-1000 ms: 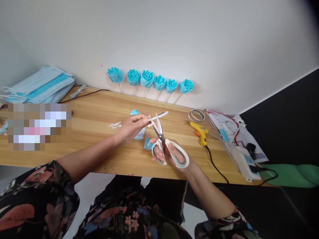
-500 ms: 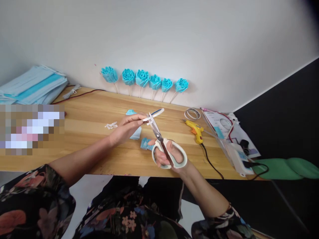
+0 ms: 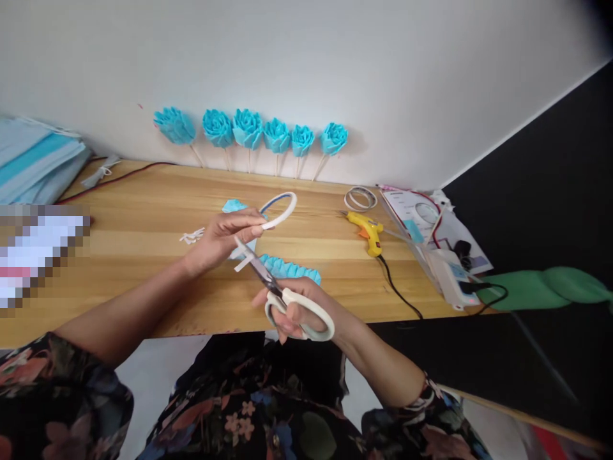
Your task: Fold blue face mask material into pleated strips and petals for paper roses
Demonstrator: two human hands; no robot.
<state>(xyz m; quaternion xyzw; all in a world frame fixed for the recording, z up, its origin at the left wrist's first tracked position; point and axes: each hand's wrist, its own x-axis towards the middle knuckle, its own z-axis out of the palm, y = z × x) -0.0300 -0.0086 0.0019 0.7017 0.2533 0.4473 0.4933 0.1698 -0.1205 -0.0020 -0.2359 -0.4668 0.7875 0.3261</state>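
Scissors (image 3: 274,286) are gripped by the right hand (image 3: 310,289) in the head view, a small white strip (image 3: 244,261) at their blades, while the left hand (image 3: 223,239) pinches a white ring (image 3: 286,218) just beyond them. Pleated blue material (image 3: 293,270) lies on the surface (image 3: 143,211) just beyond the right hand, white scraps (image 3: 192,236) beside the left, and six blue flowers (image 3: 248,129) farther beyond both hands.

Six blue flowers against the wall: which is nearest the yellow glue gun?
The rightmost flower, at the row's right end; the other five all stand farther left, farther from the yellow glue gun.
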